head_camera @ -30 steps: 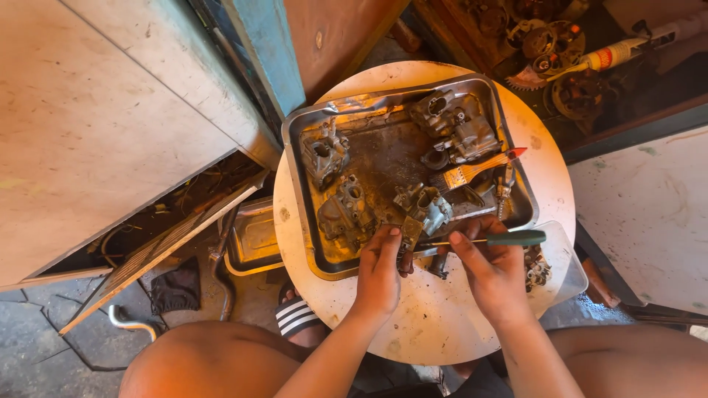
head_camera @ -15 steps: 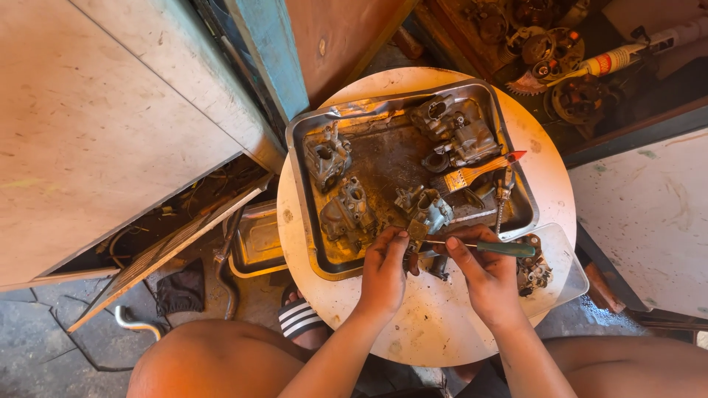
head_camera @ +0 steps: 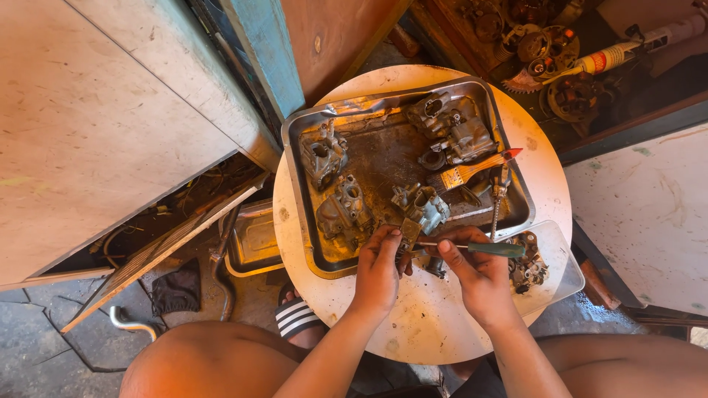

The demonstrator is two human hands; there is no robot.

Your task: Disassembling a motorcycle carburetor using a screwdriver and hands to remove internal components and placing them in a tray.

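Note:
My left hand (head_camera: 377, 267) grips a small grimy metal carburetor part (head_camera: 407, 237) at the near edge of a dented metal tray (head_camera: 295, 158). My right hand (head_camera: 476, 274) holds a green-handled screwdriver (head_camera: 495, 249), its shaft lying across towards the part. The tray sits on a round white table (head_camera: 435, 328) and holds several dirty carburetor bodies (head_camera: 341, 210) and a paintbrush (head_camera: 472, 172) with an orange handle.
A clear plastic lid (head_camera: 564, 269) with small parts lies at the table's right edge. A second small tray (head_camera: 253, 239) sits on the floor to the left, beside wooden boards (head_camera: 158, 250). A shelf of metal parts and a sealant tube (head_camera: 627, 50) lie at the top right.
Both hands have drawn closer together over the small part. The screwdriver has tilted and its tip has moved in towards the part held in my left hand.

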